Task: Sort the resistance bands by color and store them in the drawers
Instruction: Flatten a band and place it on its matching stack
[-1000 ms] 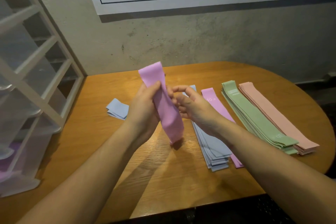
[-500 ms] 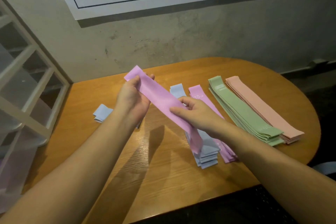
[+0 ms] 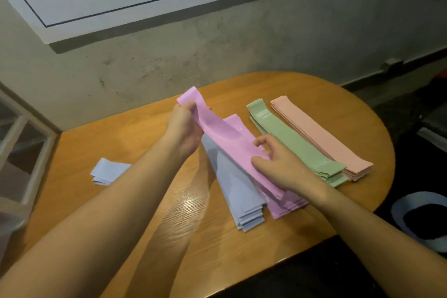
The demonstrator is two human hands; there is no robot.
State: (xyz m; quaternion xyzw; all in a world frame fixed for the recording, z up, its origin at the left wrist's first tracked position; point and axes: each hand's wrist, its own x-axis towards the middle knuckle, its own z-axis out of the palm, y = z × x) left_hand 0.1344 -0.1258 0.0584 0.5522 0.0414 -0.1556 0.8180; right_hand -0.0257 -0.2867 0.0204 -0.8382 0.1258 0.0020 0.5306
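A purple resistance band (image 3: 225, 138) stretches diagonally over the table. My left hand (image 3: 185, 128) grips its far end and my right hand (image 3: 275, 162) holds it lower down, thumb under, fingers curled above. Its near end lies on the purple stack (image 3: 283, 208). Left of that stack sits the blue stack (image 3: 239, 198); to the right lie the green stack (image 3: 290, 143) and the pink stack (image 3: 321, 138). A folded blue band (image 3: 106, 172) lies apart at the left.
The round wooden table (image 3: 150, 215) stands against a concrete wall. A white frame with translucent drawers (image 3: 17, 152) rises at the left edge. A white poster with black characters hangs above. A blue-rimmed dark object (image 3: 418, 218) sits on the floor at the right.
The purple band went from upright in front of me to slanted rightward, down onto the purple stack. Both hands moved right with it, and my view shifted to the right.
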